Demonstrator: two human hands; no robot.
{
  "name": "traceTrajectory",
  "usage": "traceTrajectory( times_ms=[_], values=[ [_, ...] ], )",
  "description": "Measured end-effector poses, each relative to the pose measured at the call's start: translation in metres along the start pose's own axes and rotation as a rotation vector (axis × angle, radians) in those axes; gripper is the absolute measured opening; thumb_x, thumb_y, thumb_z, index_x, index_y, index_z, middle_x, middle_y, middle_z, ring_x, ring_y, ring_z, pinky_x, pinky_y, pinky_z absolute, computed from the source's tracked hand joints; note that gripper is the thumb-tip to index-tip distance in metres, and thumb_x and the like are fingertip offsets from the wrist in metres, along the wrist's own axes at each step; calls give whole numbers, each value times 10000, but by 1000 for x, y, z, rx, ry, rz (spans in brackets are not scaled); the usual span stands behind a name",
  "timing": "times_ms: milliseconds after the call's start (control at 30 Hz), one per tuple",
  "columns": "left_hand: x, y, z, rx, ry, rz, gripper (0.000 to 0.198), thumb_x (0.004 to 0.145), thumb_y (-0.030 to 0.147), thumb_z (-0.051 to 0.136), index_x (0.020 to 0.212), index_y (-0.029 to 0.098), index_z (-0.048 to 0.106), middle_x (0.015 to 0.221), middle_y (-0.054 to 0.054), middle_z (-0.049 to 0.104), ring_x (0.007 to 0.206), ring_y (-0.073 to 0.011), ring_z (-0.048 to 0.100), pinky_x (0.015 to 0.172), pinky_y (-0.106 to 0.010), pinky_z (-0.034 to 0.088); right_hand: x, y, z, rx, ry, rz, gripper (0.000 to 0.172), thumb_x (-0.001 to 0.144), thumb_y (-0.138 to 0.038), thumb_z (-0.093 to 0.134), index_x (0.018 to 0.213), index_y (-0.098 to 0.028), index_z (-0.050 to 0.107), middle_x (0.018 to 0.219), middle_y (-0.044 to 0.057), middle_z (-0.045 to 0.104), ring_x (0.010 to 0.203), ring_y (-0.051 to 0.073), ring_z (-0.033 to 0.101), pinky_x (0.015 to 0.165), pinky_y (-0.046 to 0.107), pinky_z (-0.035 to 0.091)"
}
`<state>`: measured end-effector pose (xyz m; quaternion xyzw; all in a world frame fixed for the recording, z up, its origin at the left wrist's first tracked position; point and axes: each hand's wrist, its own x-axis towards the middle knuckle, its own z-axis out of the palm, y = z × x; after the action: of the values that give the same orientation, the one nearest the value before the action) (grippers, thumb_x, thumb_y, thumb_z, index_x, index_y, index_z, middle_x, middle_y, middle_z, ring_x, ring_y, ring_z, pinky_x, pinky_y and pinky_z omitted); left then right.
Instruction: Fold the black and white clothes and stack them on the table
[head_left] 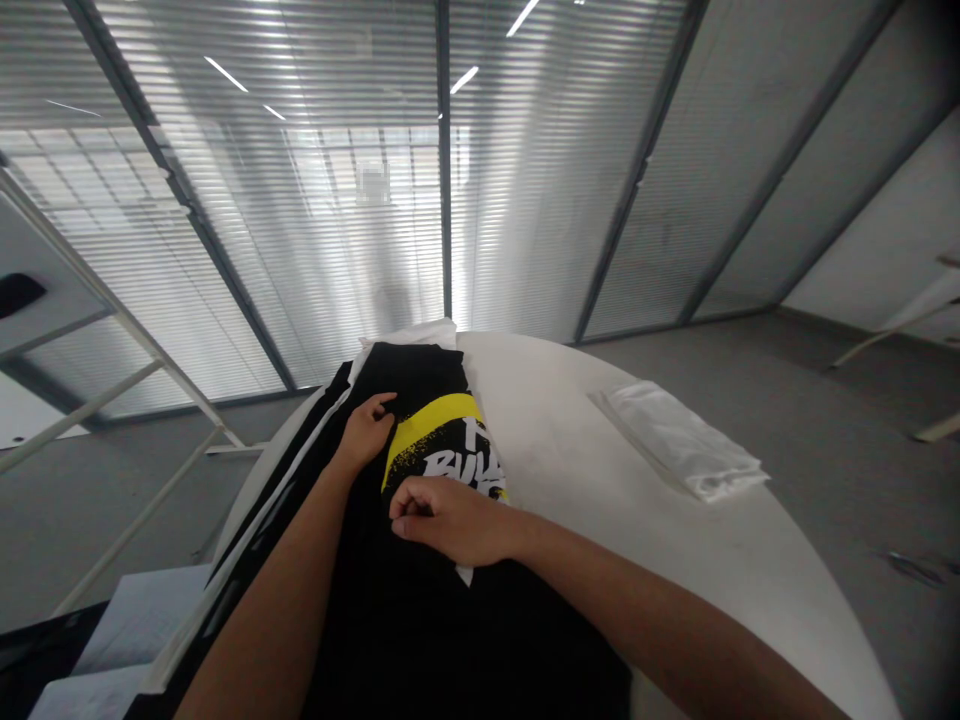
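A black T-shirt (420,610) with a yellow and white print lies spread on a white round table (570,440). My left hand (367,430) rests on the shirt's upper left part, fingers curled and pressing the cloth. My right hand (446,515) is closed in a pinch on the black fabric just below the print. More black garments with white stripes (300,470) lie under and left of the shirt, and a white garment (420,335) shows at the far end.
A folded stack of white plastic bags (679,440) lies on the table's right side. Glass walls with blinds stand behind. A white metal frame (127,390) is at the left, and grey-white sheets (127,620) lie low left.
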<state>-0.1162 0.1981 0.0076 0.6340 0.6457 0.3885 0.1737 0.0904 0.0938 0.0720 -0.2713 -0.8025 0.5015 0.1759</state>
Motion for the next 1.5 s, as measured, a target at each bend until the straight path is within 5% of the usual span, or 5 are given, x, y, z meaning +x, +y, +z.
traceTrajectory(
  times_ms=[467,767,933,1100,1500],
  values=[
    [3,-5,-4,359,-146,-33,442,833,185,427,1208,198,659,1155,-93,668,1074,-243,612,975,-347,430,-6,-6,-7,-27,-450,19,198,866,-237,546,1020,-161,644,822,4,633,731,99,589,657,183,425],
    [-1,9,-12,454,-59,-190,457,884,324,422,1295,218,591,1182,-149,654,1081,-320,617,934,-440,446,2,41,-73,-537,440,435,277,895,-292,452,1075,-160,616,946,112,679,855,214,607,750,298,404],
    [-4,10,-9,378,-137,-183,533,883,461,458,1368,247,517,1215,-158,646,1105,-370,600,941,-511,420,12,86,-85,-269,536,420,622,851,-247,520,1434,-148,330,1038,117,660,793,185,595,732,291,429],
    [-7,11,-2,156,-152,29,518,884,284,493,1401,276,468,1359,-60,564,1231,-254,530,1049,-387,377,18,90,-76,-67,518,365,639,738,-79,531,1364,-200,479,1127,85,636,636,110,552,606,241,426],
    [-2,8,8,-170,-141,47,585,837,173,538,1415,154,448,1387,-82,536,1295,-216,472,1128,-366,290,19,92,-80,333,529,414,742,625,-61,466,1362,-128,512,488,-65,458,390,87,373,402,206,325]
  ],
)
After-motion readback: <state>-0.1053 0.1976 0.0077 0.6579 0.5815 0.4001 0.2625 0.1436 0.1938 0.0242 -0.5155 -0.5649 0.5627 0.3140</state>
